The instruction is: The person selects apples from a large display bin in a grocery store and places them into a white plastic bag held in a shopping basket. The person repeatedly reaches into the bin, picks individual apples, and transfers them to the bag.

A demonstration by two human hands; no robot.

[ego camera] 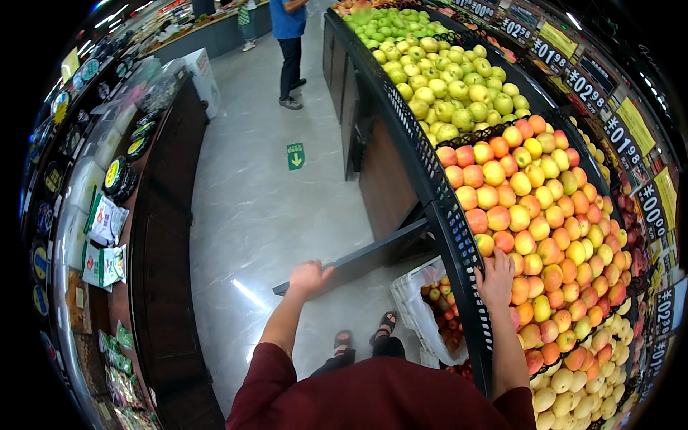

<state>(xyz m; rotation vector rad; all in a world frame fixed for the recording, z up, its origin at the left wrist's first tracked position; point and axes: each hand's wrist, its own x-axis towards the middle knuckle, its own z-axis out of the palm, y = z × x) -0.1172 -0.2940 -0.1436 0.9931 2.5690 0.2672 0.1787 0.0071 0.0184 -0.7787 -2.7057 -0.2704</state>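
My left hand (309,277) holds the upper edge of a dark cabinet door (376,255), which stands swung out from the fruit display stand across the aisle. My right hand (497,279) lies at the stand's black perforated rim (457,226), thumb towards the rim and fingertips against the red-and-yellow apples (529,201). Whether those fingers grip anything is hidden by the back of the hand. Below the rim, between the door and my feet, a white plastic crate (403,301) with a pale liner holds red apples (449,320).
Green-yellow pears (457,91), green apples (384,24) and pale yellow fruit (564,398) fill neighbouring sections. Price signs (586,86) line the back. A dark wooden counter (166,226) with packaged goods borders the aisle's left. A person (290,48) stands farther up the tiled floor (242,161).
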